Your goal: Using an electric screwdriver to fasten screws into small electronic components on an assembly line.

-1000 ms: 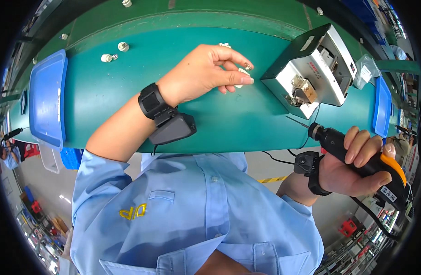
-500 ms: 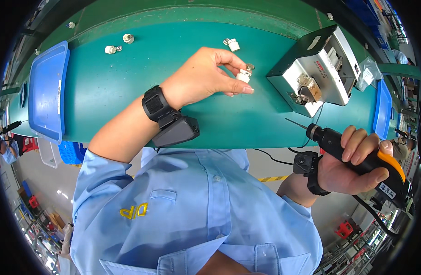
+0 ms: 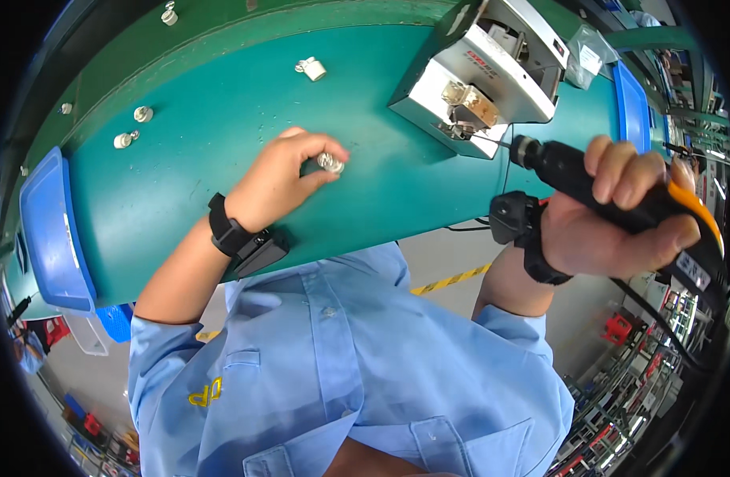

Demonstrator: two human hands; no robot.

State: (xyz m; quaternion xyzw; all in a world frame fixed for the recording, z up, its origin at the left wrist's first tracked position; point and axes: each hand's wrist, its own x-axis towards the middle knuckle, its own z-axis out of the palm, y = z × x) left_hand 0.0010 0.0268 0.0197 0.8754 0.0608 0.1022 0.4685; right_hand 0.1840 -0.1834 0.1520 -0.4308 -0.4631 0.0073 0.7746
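Observation:
My left hand (image 3: 281,179) rests on the green bench (image 3: 182,183) and pinches a small silver metal part (image 3: 330,163) between thumb and fingers. My right hand (image 3: 611,211) grips a black and orange electric screwdriver (image 3: 575,176), held off the bench's near edge. Its thin bit points left toward the brass fitting on the front of a grey and white machine (image 3: 480,67).
A blue tray (image 3: 51,230) sits at the bench's left end and another blue tray (image 3: 633,95) at the right end. Loose silver parts (image 3: 133,127) lie at the far left, one white part (image 3: 311,68) at the far middle. A black cable hangs from the screwdriver.
My left hand has drawn back toward me and to the left, away from the machine, with the small part. My right hand has raised the screwdriver up toward the machine.

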